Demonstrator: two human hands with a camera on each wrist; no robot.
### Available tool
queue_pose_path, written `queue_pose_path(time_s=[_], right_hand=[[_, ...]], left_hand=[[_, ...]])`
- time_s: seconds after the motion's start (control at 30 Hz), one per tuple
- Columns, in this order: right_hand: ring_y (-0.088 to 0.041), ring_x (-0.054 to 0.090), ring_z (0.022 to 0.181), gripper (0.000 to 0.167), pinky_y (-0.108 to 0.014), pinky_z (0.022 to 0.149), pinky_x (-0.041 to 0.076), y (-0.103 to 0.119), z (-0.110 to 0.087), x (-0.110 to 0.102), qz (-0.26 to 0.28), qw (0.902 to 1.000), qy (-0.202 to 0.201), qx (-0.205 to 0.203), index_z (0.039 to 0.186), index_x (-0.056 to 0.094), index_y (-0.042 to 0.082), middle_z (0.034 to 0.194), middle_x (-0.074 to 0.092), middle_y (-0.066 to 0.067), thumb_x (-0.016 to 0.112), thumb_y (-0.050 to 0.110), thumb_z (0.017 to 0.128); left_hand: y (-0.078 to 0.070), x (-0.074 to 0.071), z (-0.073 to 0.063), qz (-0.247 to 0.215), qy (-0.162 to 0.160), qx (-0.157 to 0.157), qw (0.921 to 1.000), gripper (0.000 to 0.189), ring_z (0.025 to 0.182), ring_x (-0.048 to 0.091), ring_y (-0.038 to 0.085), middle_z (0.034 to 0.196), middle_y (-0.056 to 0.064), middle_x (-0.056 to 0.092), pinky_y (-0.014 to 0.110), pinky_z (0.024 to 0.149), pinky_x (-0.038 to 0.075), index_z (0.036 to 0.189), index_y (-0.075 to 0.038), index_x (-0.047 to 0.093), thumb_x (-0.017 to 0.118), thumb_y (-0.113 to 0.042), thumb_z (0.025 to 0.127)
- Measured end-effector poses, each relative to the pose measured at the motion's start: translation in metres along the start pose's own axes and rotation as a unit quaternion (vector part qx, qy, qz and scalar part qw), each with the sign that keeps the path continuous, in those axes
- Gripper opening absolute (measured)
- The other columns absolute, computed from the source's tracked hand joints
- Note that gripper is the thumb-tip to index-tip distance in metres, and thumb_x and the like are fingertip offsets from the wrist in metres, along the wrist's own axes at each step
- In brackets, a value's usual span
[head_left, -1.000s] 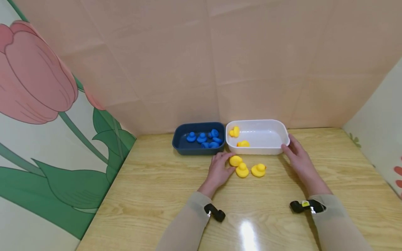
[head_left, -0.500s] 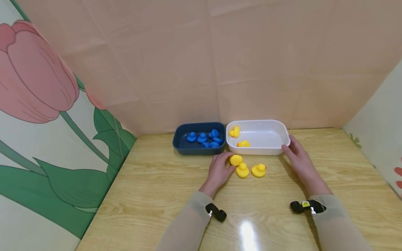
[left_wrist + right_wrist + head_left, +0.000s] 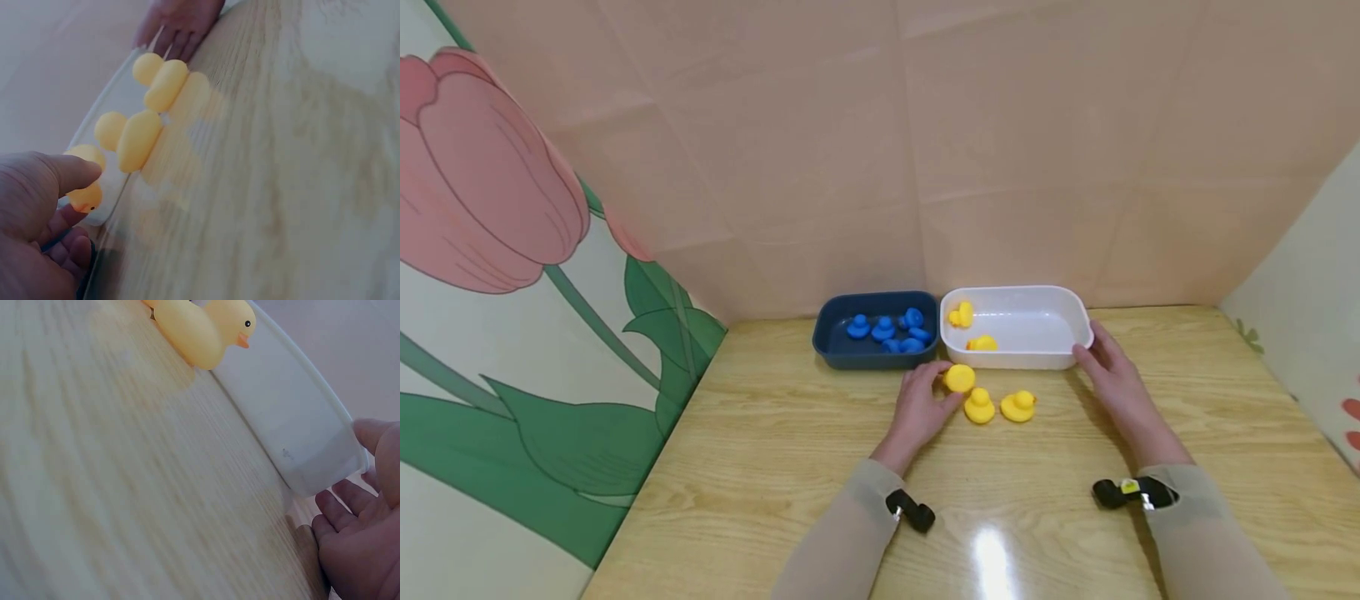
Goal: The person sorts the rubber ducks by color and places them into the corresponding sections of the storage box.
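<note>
My left hand (image 3: 919,410) pinches a yellow toy duck (image 3: 959,378) between thumb and fingers, just in front of the trays. In the left wrist view the thumb (image 3: 78,172) lies across this duck, and its head with a dark eye (image 3: 92,208) points down. Two more yellow ducks, one near (image 3: 979,407) and one farther right (image 3: 1018,407), sit upright on the table beside it. My right hand (image 3: 1112,379) holds the right end of the white tray (image 3: 1018,361), its thumb at the rim in the right wrist view. Two yellow ducks lie inside that tray.
A dark blue tray (image 3: 850,362) with several blue ducks (image 3: 883,330) stands left of the white one, side by side. Behind both rises a pinkish covered wall (image 3: 820,167). The wooden table (image 3: 760,467) spreads out in front, with a tulip-patterned wall (image 3: 445,483) at left.
The duck in my left hand has tilted, its round base turning into view, and has shifted slightly left and away from the neighbouring duck. My right hand has stayed at the white tray.
</note>
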State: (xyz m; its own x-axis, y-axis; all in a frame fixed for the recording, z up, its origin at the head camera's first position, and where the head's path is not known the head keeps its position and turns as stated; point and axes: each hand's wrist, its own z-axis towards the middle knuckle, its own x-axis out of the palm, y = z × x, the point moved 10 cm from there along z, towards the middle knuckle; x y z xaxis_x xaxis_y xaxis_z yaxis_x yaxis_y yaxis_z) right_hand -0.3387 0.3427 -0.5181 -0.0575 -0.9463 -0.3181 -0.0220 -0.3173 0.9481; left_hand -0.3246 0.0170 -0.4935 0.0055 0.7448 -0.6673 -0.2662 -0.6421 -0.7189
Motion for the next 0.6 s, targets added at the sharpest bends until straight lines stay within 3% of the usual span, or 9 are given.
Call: queue_pose_path(time_s=[0.6], right_hand=[[-0.044, 0.005, 0.167, 0.091, -0.069, 0.129, 0.012, 0.001, 0.0, 0.001, -0.002, 1.0, 0.005, 0.003, 0.178, -0.005, 0.029, 0.184, 0.002, -0.011, 0.045, 0.067, 0.112]], left_hand=[[-0.034, -0.031, -0.006, -0.03, -0.03, 0.028, 0.9987, 0.047, 0.124, 0.055, 0.022, 0.135, -0.006, 0.067, 0.036, 0.097, 0.055, 0.148, -0.021, 0.066, 0.079, -0.034, 0.105]])
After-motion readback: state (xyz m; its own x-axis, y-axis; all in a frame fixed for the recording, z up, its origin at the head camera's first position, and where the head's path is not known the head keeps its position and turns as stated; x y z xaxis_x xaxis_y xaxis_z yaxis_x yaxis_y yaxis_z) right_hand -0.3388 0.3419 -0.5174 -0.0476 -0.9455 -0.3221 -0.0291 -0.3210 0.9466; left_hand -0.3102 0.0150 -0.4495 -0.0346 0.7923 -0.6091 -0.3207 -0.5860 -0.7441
